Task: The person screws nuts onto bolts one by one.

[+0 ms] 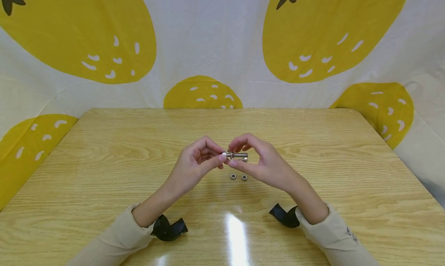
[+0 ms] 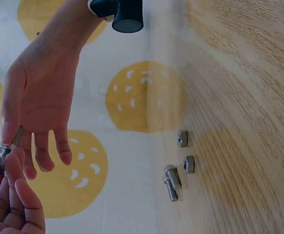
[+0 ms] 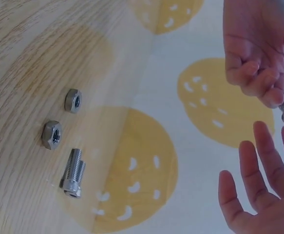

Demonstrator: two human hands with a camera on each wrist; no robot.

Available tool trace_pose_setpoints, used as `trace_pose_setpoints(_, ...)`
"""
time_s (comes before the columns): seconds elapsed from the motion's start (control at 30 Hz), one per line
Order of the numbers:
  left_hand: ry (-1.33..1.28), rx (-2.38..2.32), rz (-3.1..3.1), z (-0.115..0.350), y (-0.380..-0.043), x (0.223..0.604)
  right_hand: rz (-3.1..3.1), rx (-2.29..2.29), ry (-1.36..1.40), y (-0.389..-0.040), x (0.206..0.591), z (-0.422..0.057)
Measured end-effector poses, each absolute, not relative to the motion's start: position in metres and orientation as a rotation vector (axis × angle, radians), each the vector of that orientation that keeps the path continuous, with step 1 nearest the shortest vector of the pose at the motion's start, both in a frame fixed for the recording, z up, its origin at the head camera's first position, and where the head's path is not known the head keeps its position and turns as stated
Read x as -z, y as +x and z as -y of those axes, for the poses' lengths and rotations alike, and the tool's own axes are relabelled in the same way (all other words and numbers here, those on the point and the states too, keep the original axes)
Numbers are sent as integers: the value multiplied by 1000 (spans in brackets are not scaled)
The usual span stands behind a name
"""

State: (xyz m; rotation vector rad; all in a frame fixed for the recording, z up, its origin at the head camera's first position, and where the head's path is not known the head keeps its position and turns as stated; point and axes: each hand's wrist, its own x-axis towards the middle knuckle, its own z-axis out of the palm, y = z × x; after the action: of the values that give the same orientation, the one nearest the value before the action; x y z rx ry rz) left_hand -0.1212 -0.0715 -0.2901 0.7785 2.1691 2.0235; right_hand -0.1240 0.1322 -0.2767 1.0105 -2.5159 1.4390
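Observation:
In the head view, my left hand (image 1: pixel 189 163) pinches the head of a silver bolt (image 1: pixel 240 155) between thumb and index finger, holding it level above the table. A hex nut (image 1: pixel 232 155) is around the bolt's shank, close to the head. My right hand (image 1: pixel 265 161) curves in from the other side, thumb and index finger at the nut. Its other fingers are spread in the right wrist view. Two loose bolts (image 3: pixel 72 175) lie together on the wood, partly hidden behind the held bolt in the head view. Beside them are two hex nuts (image 3: pixel 51 135).
The wooden table (image 1: pixel 121 142) reaches back to a white cloth (image 1: pixel 208 34) with yellow fruit shapes. Black camera mounts (image 1: pixel 169 228) hang at both wrists, below the beige sleeves (image 1: pixel 118 235). Light glares off the table's near part.

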Motion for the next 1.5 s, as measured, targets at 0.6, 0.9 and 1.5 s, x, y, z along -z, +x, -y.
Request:
trace_pose_setpoints(0.6,797,-2034,-2154,72,-121,290,2448,-1440,1088,-126,280,-132)
trace_pose_setpoints(0.9,823,-2028,-2158,72,-121,290,2574,-1420,982,-126,280,-133)
trace_pose_setpoints(1.5,825,-2029,-2167,72,-121,290,2435,-1436,1085,-125,278,-134)
